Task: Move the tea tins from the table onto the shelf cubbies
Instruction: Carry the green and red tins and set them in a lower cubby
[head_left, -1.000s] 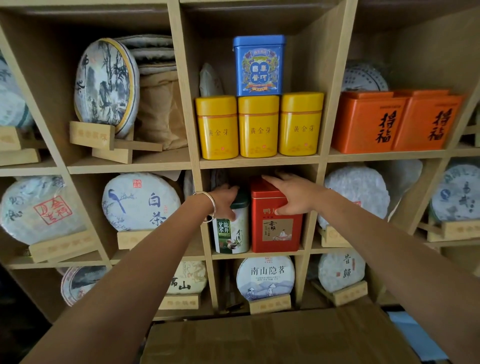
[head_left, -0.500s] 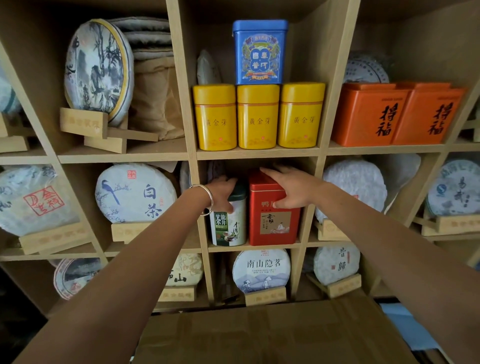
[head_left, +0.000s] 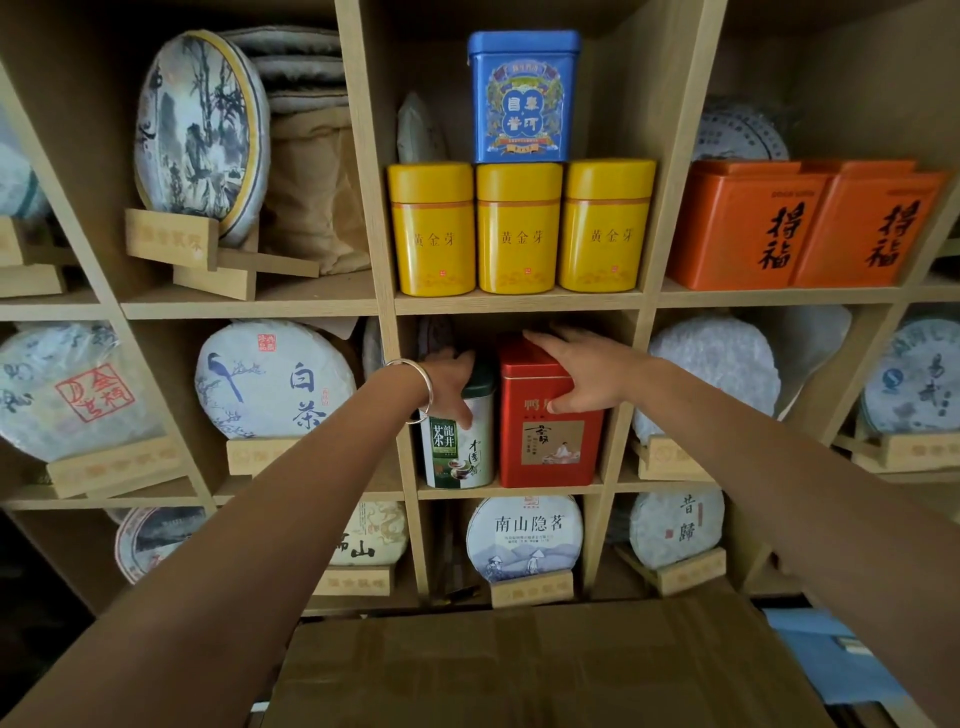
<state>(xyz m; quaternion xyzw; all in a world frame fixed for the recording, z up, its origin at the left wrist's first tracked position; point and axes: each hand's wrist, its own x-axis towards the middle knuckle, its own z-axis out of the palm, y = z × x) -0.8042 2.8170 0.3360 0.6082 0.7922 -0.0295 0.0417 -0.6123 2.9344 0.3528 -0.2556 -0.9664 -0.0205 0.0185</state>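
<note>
Two tea tins stand side by side in the middle cubby of the wooden shelf (head_left: 514, 302). My left hand (head_left: 451, 383) grips the top of the green-and-white tin (head_left: 460, 451), thumb down its front. My right hand (head_left: 582, 375) holds the red tin (head_left: 548, 441) over its top right corner, fingers on the lid and thumb on the front. In the cubby above stand three yellow tins (head_left: 519, 228) with a blue tin (head_left: 522, 98) on top of them. Two orange tins (head_left: 805, 226) fill the upper right cubby.
Round paper-wrapped tea cakes on wooden stands occupy the cubbies around, such as the one with the bird (head_left: 275, 379). A brown cardboard box (head_left: 519, 670) lies below my arms, in front of the shelf. Something blue (head_left: 831, 660) lies at its right.
Both hands have stayed on the two tins in the middle cubby. The view has shifted slightly; the tins do not visibly move.
</note>
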